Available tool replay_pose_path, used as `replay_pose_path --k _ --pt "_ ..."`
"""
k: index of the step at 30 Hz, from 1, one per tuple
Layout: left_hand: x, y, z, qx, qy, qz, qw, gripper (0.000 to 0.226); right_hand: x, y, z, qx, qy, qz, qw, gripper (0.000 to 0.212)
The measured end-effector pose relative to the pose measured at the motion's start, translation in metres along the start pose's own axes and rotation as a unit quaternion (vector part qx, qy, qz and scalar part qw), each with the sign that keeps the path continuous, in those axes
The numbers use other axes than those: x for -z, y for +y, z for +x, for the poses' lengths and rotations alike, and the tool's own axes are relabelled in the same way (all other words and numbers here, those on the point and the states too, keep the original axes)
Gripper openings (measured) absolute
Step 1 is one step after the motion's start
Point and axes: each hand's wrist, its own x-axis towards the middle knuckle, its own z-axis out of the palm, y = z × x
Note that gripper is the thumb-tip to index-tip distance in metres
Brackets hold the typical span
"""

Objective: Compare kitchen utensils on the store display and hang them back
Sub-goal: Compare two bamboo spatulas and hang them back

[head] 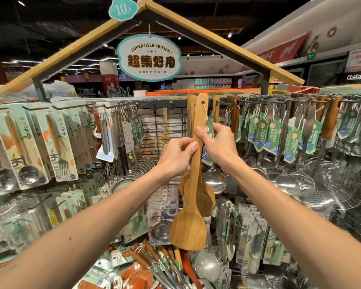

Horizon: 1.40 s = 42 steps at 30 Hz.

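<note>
A long wooden spatula [191, 224] hangs upright in the middle of the display, its handle top with a hole near the top rail. My left hand [176, 156] grips the handle from the left, thumb on its front. My right hand [216, 142] holds the handle from the right and pinches the green price tag [209, 125] tied to it by a string. More wooden spatulas [205, 197] hang right behind it. I cannot tell whether the front spatula is on its hook.
Packaged spoons and forks [56, 142] hang at the left, steel ladles and skimmers [288, 180] with green tags at the right. Whisks and strainers [125, 178] hang left of centre. Wooden-handled utensils [154, 261] lie in a bin below. A sign [148, 57] hangs overhead.
</note>
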Motion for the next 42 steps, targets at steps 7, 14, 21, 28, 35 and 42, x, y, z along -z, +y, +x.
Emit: replay_pose_path --k 7,14,21,28,35,42 --pt "-0.010 -0.007 0.003 0.011 0.023 -0.014 1.000 0.023 -0.005 0.003 0.005 0.009 -0.025 -0.013 1.000 0.017" --pt "-0.011 -0.007 0.006 -0.008 0.046 0.037 0.998 0.023 -0.006 0.006 0.009 0.002 -0.016 0.006 1.000 0.024" --pt "-0.013 0.001 0.014 0.020 0.031 0.043 0.998 0.024 -0.011 0.015 0.021 -0.031 -0.025 -0.016 0.999 0.027" --pt "-0.022 -0.011 0.042 0.063 0.035 0.043 0.996 0.022 -0.023 0.025 0.041 -0.066 -0.022 -0.047 0.996 0.035" --pt "-0.016 -0.028 0.050 0.090 0.044 0.024 0.995 0.025 -0.020 0.043 0.032 -0.066 -0.048 -0.073 0.994 0.033" --pt "0.010 -0.035 0.003 0.132 0.003 -0.059 0.990 0.020 -0.012 0.072 -0.039 -0.068 -0.108 -0.039 0.991 0.027"
